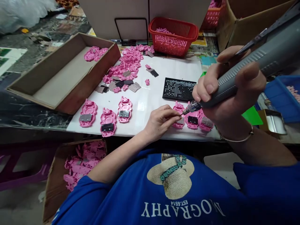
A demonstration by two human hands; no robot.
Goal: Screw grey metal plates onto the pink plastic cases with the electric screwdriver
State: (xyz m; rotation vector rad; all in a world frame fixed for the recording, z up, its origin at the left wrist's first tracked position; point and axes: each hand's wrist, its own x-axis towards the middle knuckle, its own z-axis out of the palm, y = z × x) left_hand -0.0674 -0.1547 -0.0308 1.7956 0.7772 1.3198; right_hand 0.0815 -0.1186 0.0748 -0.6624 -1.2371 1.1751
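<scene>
We are in a small workshop for putting plastic goods together. Our white work table [154, 93] carries a loose heap of pink plastic parts [131, 62], a row of matching pink casings [109, 120] and a black tray of small metal pieces [175, 92]. We have a powered screwdriver [234, 78] here, and a red basket [173, 37] and cardboard boxes [79, 75] hold more pink parts around us. The dark floor [47, 40] at the left looks worn and littered.
</scene>
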